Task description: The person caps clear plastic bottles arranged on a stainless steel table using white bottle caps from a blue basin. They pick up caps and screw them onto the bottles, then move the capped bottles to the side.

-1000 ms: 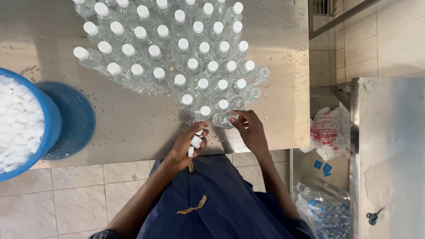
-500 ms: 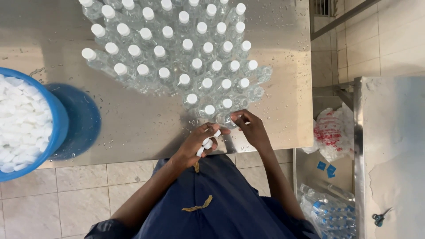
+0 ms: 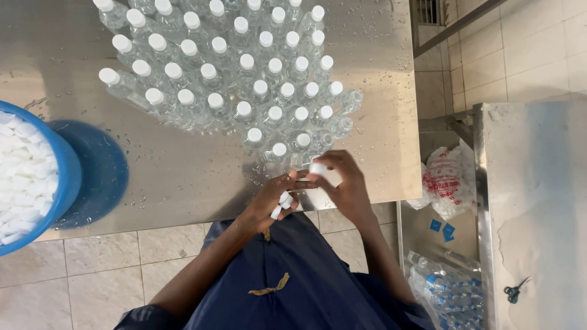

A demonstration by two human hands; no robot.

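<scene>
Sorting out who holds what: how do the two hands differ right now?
The left hand cups several loose white caps in its palm; the right hand pinches a single white cap. The left sits nearer the body, the right nearer the capped bottles. Both are bare, at the table's edge.

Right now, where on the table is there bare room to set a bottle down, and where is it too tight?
Bare wet tabletop lies between the blue tub and the left hand, below the capped bottles. A narrower strip runs along the table's right edge beside the bottles. It is crowded at the near edge, where the right hand and left hand meet.
</scene>
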